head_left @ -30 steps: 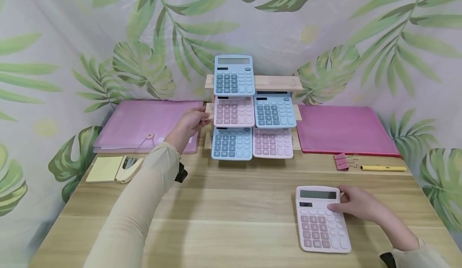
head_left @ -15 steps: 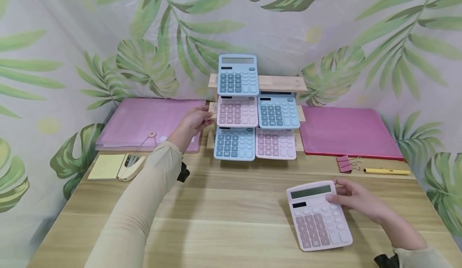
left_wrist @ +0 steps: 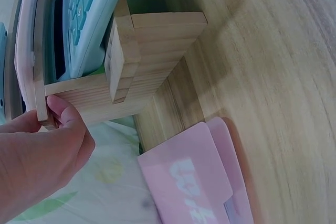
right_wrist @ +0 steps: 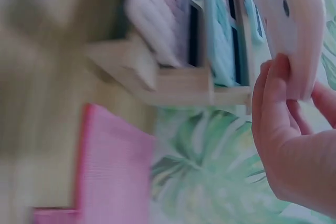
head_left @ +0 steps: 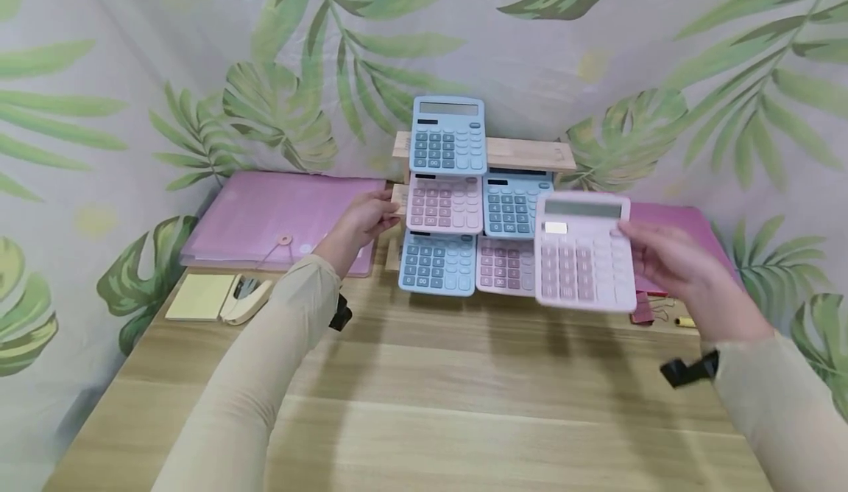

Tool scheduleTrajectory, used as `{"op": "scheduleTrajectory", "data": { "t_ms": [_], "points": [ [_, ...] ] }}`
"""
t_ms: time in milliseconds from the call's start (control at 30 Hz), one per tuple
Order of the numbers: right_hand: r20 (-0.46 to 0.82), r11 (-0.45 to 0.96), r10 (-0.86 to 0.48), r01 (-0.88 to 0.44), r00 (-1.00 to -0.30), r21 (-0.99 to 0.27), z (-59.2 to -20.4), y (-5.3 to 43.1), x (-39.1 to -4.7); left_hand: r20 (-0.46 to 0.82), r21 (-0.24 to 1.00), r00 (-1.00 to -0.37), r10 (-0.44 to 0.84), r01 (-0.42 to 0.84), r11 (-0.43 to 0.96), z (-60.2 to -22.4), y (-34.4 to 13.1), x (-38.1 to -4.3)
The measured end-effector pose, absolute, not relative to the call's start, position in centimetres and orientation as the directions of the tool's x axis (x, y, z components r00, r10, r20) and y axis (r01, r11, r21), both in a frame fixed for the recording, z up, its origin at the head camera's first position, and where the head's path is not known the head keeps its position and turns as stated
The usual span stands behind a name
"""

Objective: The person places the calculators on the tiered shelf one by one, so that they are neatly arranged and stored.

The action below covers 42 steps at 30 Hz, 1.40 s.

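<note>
My right hand (head_left: 682, 271) holds a pink calculator (head_left: 584, 256) by its right edge, raised in front of the rack's right side. In the right wrist view the thumb and fingers pinch that calculator (right_wrist: 294, 30) from both faces. My left hand (head_left: 361, 223) pinches the left end of the wooden rack's (head_left: 530, 155) middle shelf; the left wrist view shows thumb and fingers around the shelf board (left_wrist: 40, 77). On the rack, a blue calculator (head_left: 448, 138) stands on top at left, pink (head_left: 445, 205) and blue (head_left: 510, 205) ones in the middle, blue (head_left: 437, 265) and pink (head_left: 500, 265) ones below.
A pink document folder (head_left: 291, 212) lies left of the rack, a darker pink folder (head_left: 682, 234) at right. Yellow sticky notes (head_left: 200, 297) and a cream stapler (head_left: 246, 302) sit at left. A pink binder clip (head_left: 642, 309) and yellow pen (head_left: 685, 322) are partly covered at right.
My right hand has lifted the pink calculator off the table and carried it up and forward to the rack. The left hand keeps its grip on the shelf end.
</note>
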State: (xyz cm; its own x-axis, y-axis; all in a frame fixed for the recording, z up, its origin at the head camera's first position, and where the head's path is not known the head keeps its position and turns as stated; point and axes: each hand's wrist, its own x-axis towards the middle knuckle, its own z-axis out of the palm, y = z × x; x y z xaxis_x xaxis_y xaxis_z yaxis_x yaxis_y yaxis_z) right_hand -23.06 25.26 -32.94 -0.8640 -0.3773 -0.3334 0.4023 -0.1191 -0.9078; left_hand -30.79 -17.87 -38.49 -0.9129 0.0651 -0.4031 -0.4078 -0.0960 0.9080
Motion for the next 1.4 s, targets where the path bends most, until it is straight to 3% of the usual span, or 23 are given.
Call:
{"op": "scheduleTrajectory", "data": {
  "t_ms": [267, 467, 800, 1000, 1400],
  "points": [
    [-0.335, -0.129, -0.208, 0.365, -0.919, -0.922, -29.1, 21.9, -31.8, -0.401, 0.912, -0.916, 0.024, -0.402, -0.082, -38.1, -17.7, -30.5],
    [-0.377, -0.090, -0.062, 0.381, -0.924, -0.920, -28.3, 19.9, -35.9, -0.382, 0.922, -0.924, 0.003, -0.382, -0.068, -38.3, -17.2, -30.4],
    [-0.414, -0.012, 0.067, 0.414, -0.908, -0.910, -28.8, 18.2, -38.9, -0.376, 0.925, -0.927, -0.013, -0.374, -0.066, -38.4, -17.1, -30.3],
    [-0.395, 0.045, 0.076, 0.398, -0.916, -0.916, -29.0, 17.1, -40.0, -0.371, 0.927, -0.929, -0.021, -0.369, -0.062, -38.2, -17.5, -30.1],
    [-0.373, 0.269, 0.135, 0.396, -0.918, -0.878, -30.2, 16.5, -42.3, -0.382, 0.923, -0.923, -0.033, -0.381, -0.051, -38.3, -17.3, -30.2]
  ]
}}
